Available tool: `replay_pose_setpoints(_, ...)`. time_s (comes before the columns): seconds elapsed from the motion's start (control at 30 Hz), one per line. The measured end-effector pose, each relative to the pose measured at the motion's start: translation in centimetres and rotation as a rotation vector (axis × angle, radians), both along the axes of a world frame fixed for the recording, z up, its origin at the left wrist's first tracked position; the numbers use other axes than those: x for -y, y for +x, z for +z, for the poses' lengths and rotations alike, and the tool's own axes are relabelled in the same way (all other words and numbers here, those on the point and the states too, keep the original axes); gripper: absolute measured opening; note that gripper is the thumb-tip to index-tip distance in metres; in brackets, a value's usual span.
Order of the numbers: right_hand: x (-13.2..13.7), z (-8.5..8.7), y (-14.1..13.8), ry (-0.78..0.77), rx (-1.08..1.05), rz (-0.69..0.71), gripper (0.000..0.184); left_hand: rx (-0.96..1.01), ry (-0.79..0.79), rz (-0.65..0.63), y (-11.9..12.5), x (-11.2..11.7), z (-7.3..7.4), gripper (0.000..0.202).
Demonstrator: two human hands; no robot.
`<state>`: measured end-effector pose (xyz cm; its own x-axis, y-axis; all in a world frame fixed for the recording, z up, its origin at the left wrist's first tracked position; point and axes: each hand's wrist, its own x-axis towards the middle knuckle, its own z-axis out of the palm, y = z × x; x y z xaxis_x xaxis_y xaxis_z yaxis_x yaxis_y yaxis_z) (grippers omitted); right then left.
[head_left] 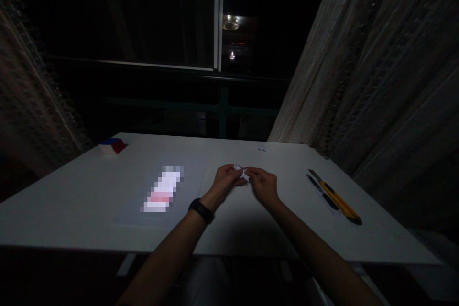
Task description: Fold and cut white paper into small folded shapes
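Both of my hands meet over the middle of a white table (71,201). My left hand (226,180), with a black watch on its wrist, pinches one side of a small white piece of paper (241,171). My right hand (264,184) pinches the other side of the same paper. The fingers of both are curled shut round it, just above the tabletop. The light is dim, so the paper's shape is hard to make out.
A yellow utility knife (339,199) and a dark pen (321,192) lie to the right. A red, white and blue block (112,145) sits at the far left corner. A pixelated flat item (163,189) rests on a sheet at the left. Curtains hang on both sides.
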<state>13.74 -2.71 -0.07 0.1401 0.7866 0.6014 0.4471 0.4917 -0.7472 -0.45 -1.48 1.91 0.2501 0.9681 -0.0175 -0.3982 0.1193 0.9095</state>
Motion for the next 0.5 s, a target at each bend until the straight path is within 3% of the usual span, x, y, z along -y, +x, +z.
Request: replay_pose_setpoints(0.5, 0.2, 0.3, -0.6, -0.145, -0.167, -0.108, 0.019, -0.096, 0.162, 0.030, 0.8, -0.5, -1.1, 0.026)
